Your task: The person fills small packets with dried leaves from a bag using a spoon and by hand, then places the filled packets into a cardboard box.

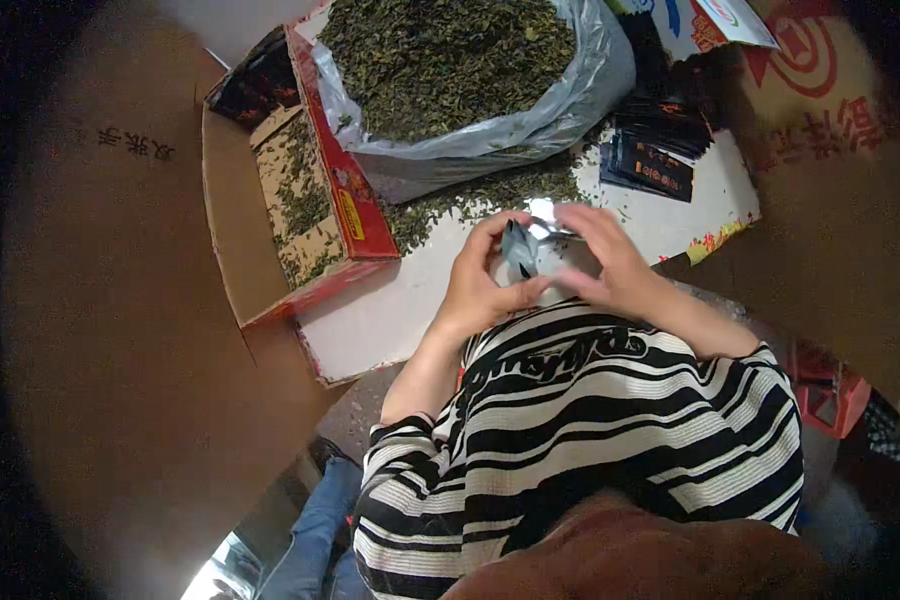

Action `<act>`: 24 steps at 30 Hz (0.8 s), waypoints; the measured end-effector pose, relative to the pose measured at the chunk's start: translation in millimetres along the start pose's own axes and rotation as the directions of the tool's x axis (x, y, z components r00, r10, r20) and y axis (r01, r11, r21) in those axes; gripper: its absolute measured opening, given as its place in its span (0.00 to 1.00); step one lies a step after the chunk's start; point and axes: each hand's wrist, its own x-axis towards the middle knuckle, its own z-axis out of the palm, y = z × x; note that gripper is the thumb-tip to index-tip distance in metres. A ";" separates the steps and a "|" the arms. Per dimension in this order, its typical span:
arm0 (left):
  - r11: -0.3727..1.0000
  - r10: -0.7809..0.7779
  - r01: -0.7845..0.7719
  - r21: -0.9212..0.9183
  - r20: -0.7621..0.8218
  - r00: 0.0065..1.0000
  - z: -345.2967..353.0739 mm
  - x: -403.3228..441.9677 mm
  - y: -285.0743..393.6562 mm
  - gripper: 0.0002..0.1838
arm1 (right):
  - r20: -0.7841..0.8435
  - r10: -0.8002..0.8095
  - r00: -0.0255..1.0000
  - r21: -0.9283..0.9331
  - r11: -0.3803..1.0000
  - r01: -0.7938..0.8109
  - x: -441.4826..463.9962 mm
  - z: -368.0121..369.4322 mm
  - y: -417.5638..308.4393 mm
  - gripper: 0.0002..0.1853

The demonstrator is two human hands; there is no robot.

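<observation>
Between my hands, close to my striped shirt, is a small silvery foil packet with dark tips at its edge. My left hand curls around its left side, thumb across the near edge. At the packet's right side is my right hand, its fingers curved and a little blurred, touching the shiny foil at the top. What lies inside the packet cannot be made out. Just beyond my hands, loose dried tea leaves lie scattered on the white board.
A clear plastic bag heaped with dried leaves stands at the back. To its left is an open red cardboard box with leaf scraps. Several black packets lie stacked at right. Brown cardboard and a red plastic object flank me.
</observation>
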 end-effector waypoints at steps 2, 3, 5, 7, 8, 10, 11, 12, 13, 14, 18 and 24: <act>0.997 0.037 -0.033 0.077 -0.051 0.998 -4.8 -2.8 0.9 0.39 | -0.024 -0.092 0.995 -0.436 0.897 0.073 -1.7 -7.2 12.0 0.28; 0.983 0.050 -0.037 0.180 -0.070 0.996 -8.9 -2.8 -0.3 0.39 | -0.015 -0.096 0.995 -0.427 0.900 0.081 -3.0 -7.2 16.4 0.28; 0.924 0.078 -0.034 0.381 -0.101 0.992 -16.5 -1.7 -3.6 0.38 | 0.021 -0.053 0.998 -0.492 0.869 0.056 -6.2 -4.5 26.3 0.26; 0.906 0.075 -0.013 0.424 -0.130 0.989 -18.7 -1.9 -7.7 0.38 | 0.042 -0.031 0.999 -0.519 0.853 0.048 -9.8 0.4 32.5 0.25; 0.886 0.077 -0.001 0.463 -0.147 0.986 -19.0 -1.3 -10.0 0.38 | 0.085 -0.008 0.996 -0.536 0.842 0.053 -11.5 2.6 35.1 0.23; 0.864 0.079 0.014 0.503 -0.163 0.983 -21.2 -0.5 -13.9 0.38 | 0.162 0.040 0.986 -0.572 0.818 0.061 -12.6 5.0 35.7 0.20; 0.861 0.083 0.006 0.509 -0.151 0.985 -23.1 0.4 -17.1 0.38 | 0.162 0.039 0.986 -0.571 0.819 0.061 -13.2 5.2 36.4 0.20; 0.858 0.087 -0.004 0.514 -0.138 0.987 -24.7 0.9 -19.9 0.38 | 0.159 0.035 0.987 -0.561 0.825 0.061 -12.5 4.3 34.9 0.18; 0.855 0.092 -0.013 0.519 -0.127 0.988 -24.9 1.2 -19.4 0.38 | 0.157 0.029 0.987 -0.552 0.831 0.063 -11.7 3.3 33.3 0.16; 0.855 0.093 -0.013 0.518 -0.128 0.987 -24.5 1.1 -17.9 0.38 | 0.155 0.024 0.988 -0.543 0.837 0.065 -11.2 2.8 32.2 0.14; 0.853 0.116 -0.017 0.522 -0.157 0.981 -24.3 1.6 -9.5 0.38 | -0.063 -0.115 0.991 -0.324 0.942 0.088 -10.7 1.0 34.4 0.07; 0.854 0.170 -0.047 0.518 -0.193 0.966 -23.1 1.4 -5.7 0.38 | -0.167 0.002 0.986 -0.101 0.995 -0.020 40.2 -50.2 -7.4 0.05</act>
